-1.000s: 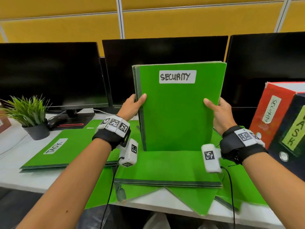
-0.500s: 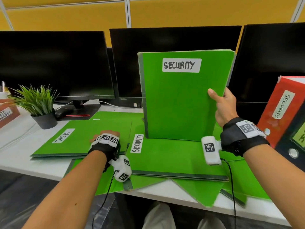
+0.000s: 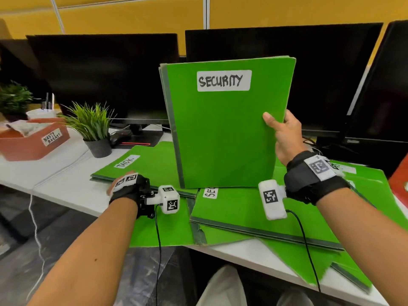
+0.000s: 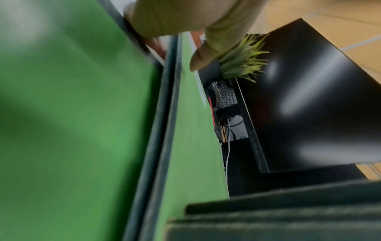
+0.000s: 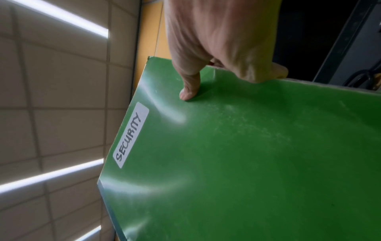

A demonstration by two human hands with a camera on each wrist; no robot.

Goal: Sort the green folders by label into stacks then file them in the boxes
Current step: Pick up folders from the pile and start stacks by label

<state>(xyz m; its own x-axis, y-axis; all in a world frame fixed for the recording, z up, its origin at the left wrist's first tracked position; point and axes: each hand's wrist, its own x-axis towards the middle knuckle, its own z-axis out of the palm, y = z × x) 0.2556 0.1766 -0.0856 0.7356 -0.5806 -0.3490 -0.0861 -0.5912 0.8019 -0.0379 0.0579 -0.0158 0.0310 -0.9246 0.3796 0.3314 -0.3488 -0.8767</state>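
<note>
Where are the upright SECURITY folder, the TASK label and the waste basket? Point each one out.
SECURITY folder [image 3: 223,133]: head view, middle of its green front cover.
TASK label [image 3: 127,161]: head view, centre of the white sticker.
Waste basket [image 3: 26,146]: head view, its red front wall.

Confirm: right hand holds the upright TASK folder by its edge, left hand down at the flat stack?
Not quite. The upright folder in the right hand reads SECURITY, clear in the head view. The left hand is indeed down at the flat stack.
</note>
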